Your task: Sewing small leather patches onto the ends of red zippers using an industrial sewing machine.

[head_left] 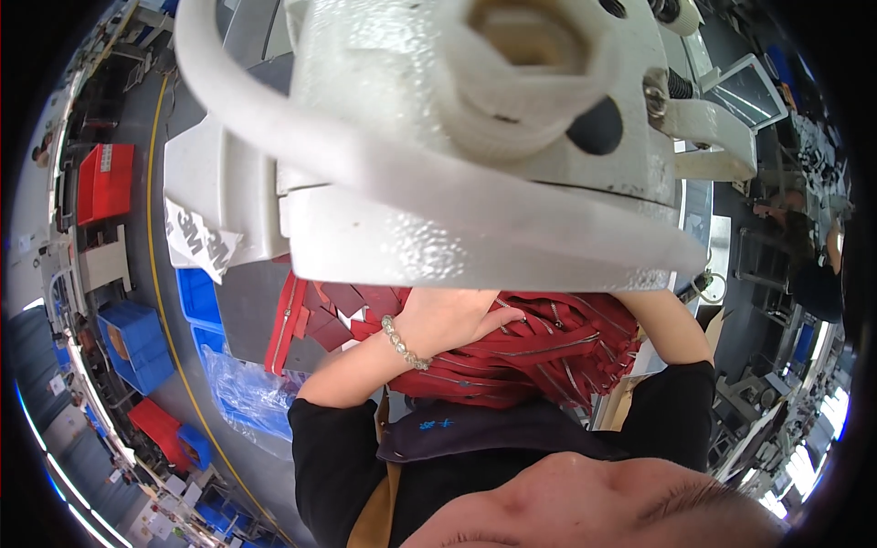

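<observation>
- Zipper strips (530,370), red with metal-coloured teeth, lie in a thick tangled heap under the left hand and between the two forearms.
- Left hand (452,320) rests on top of this heap, thumb stretched out toward the right side; its other fingers run out of sight, so whether they grip anything, and how far they are open, cannot be told.
- Right forearm (671,329) reaches in beside the heap's right end; the right hand is hidden, so its opening and any hold cannot be told.
- Bead bracelet (405,347), pale, circles the left wrist.
- Machine head (475,237), white, stands just beyond the hands and blocks the view of the left fingers and the whole right hand.
- Fabric pieces (343,306), dark red and short, lie to the left of the left hand.
- Single zipper strip (285,324) lies farther left of that hand, along the dark desk (245,315).
- Clear plastic bag (251,393) lies well left of the left forearm, near blue bins (198,297).
- Dark apron (512,434) with blue stitching spreads on the person's side of both hands, below the heap.
</observation>
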A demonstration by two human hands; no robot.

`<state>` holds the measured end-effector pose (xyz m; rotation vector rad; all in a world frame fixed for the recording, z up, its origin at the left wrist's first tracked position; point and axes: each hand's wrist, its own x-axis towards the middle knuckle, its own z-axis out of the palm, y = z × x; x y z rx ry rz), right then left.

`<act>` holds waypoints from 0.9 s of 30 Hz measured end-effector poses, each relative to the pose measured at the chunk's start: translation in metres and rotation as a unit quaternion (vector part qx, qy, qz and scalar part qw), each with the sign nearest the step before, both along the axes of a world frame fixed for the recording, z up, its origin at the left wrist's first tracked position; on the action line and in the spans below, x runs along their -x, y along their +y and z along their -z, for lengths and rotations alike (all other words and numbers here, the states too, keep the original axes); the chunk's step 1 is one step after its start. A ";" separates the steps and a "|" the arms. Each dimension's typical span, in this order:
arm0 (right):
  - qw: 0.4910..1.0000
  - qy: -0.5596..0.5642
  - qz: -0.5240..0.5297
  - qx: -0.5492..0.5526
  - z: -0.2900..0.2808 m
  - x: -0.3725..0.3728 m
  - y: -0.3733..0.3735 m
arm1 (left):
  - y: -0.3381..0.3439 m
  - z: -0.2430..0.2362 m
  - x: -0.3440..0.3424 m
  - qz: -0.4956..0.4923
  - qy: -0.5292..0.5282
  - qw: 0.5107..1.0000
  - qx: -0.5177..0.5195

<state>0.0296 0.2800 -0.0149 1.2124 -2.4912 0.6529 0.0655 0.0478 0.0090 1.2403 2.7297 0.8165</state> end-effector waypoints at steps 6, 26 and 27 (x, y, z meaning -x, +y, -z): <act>0.994 -0.067 0.074 0.047 -0.017 -0.013 -0.012 | -0.003 0.001 0.001 0.009 -0.007 1.000 0.023; 0.998 -0.052 0.039 -0.027 -0.006 -0.011 -0.007 | -0.049 0.022 0.059 0.071 0.112 0.991 0.003; 0.998 -0.053 0.028 -0.025 -0.005 -0.011 -0.007 | -0.048 0.023 0.060 0.076 0.134 0.988 0.009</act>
